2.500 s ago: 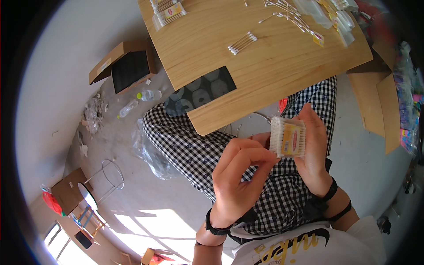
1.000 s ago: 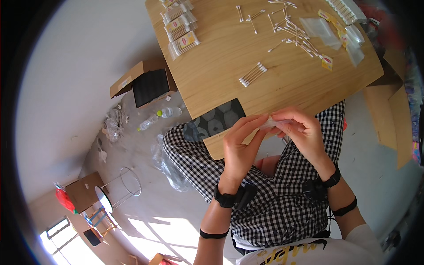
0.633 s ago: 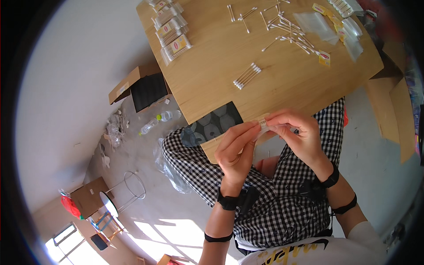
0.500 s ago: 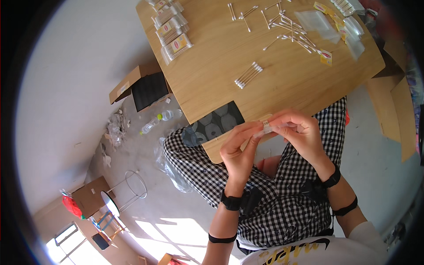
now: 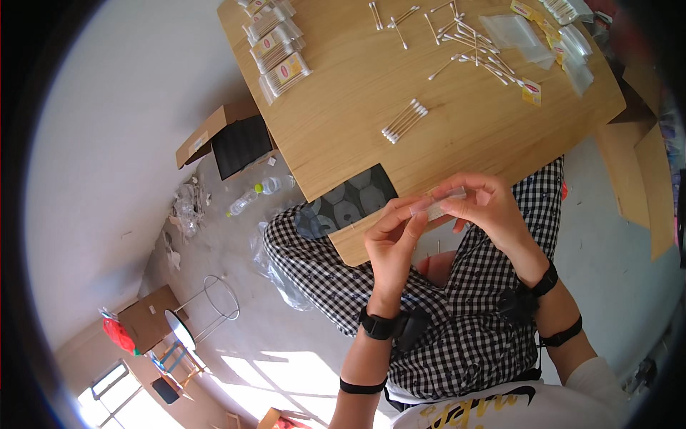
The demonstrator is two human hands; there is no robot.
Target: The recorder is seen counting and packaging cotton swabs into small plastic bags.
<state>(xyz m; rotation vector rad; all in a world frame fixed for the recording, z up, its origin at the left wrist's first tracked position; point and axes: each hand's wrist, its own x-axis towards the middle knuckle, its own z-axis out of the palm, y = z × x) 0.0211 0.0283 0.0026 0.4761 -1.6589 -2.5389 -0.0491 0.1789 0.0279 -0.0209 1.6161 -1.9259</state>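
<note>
Above the table's near edge, a small clear plastic packet point(image 5: 450, 195) is pinched between my two hands. My left hand point(image 5: 395, 232) grips its left end with thumb and fingers closed. On the other end, my right hand point(image 5: 489, 207) has its thumb and fingers closed too. What is inside the packet is too small to make out. Beyond my hands a neat bundle of cotton swabs point(image 5: 405, 121) lies on the wooden table point(image 5: 343, 93). Many loose cotton swabs point(image 5: 479, 46) are scattered farther off, beside a small yellow card point(image 5: 531, 91).
Filled swab packets point(image 5: 280, 61) are stacked along the table's left edge. Empty clear bags point(image 5: 520, 39) and more packets point(image 5: 564, 46) lie at the far right. A dark patterned sheet point(image 5: 350, 200) covers the near left corner. Cardboard boxes point(image 5: 232, 139) and plastic bottles point(image 5: 257, 193) are on the floor.
My right hand has shifted its hold and tilted slightly, so more of the clear packet shows between the hands. My left hand has moved slightly right. The swabs on the table lie as before.
</note>
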